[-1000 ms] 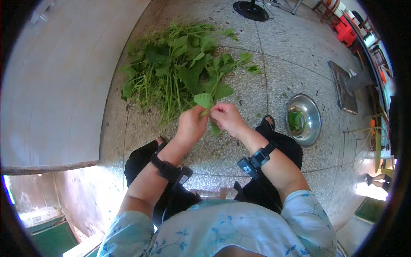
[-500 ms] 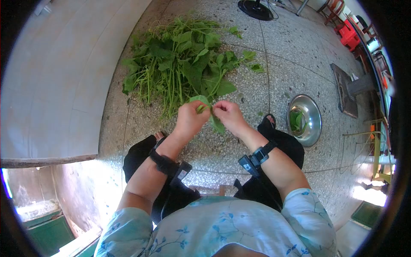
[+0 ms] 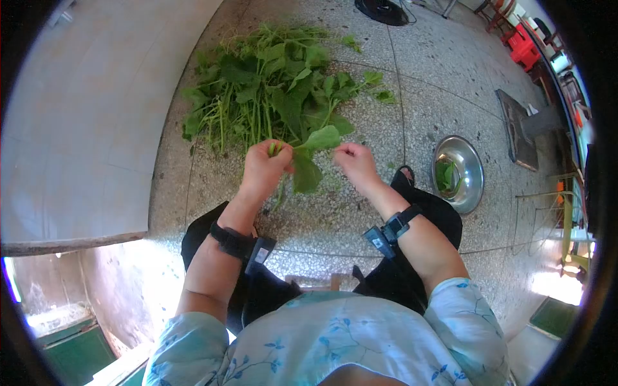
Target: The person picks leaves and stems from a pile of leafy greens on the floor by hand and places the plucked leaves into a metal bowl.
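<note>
My left hand (image 3: 262,170) is closed round a leafy green stem, whose broad leaves (image 3: 308,172) stick out to the right and hang down. A short end of stem shows above the fingers. My right hand (image 3: 358,167) is pinched shut just right of the upper leaf's tip; anything between those fingertips is too small to make out. Just beyond both hands, a heap of leafy green stems (image 3: 254,83) lies spread over the speckled floor. To the right stands a steel bowl (image 3: 475,168) with a few green leaves (image 3: 445,177) in it.
A large pale panel (image 3: 90,128) fills the left side. My knees are to either side below my hands. At the far right are a dark flat platform (image 3: 516,132), a red stool (image 3: 523,48) and a wire rack (image 3: 544,199). A black round base (image 3: 381,11) stands at the top.
My hands have moved apart: the left went left with the leafy stem, the right shifted right, still pinched. The leaves between them now show more fully.
</note>
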Available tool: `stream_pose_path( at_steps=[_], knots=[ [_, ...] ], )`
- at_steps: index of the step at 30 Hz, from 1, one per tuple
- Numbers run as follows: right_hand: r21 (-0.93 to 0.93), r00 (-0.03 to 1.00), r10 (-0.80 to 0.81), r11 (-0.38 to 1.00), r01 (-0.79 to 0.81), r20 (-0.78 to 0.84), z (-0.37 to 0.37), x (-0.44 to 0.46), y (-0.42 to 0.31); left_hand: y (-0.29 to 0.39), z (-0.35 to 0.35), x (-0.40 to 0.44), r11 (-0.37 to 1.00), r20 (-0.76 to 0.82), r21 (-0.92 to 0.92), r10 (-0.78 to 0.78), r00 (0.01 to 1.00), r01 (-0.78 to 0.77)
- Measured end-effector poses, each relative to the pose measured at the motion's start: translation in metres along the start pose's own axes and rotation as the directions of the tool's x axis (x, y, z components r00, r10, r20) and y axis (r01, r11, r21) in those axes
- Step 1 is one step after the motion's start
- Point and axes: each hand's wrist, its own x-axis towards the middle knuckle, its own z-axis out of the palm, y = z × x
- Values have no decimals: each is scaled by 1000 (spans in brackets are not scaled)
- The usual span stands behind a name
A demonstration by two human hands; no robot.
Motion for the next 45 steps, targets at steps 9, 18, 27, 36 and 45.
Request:
stream_pose_path(
  at_steps=[9,18,27,36,45],
  knots=[
    [-43,996,43,998,-47,-78,-17,7,7,-9,-23,10,998,-20,-39,-52,998,52],
    [-760,976,125,648,56,179,-31,-3,21,-5,-38,12,981,-159,-190,-64,985,33],
    [-667,862,-82,599,443,500,-8,-17,-17,-15,-31,14,972,-98,-235,-2,995,-21],
    [-182,929,-273,929,322,248,25,-14,-41,-36,-3,19,970,-7,151,195,981,-192],
    [-377,938,-320,859,347,134,29,-12,-38,-25,24,12,806,45,491,356,933,-331]
  ],
)
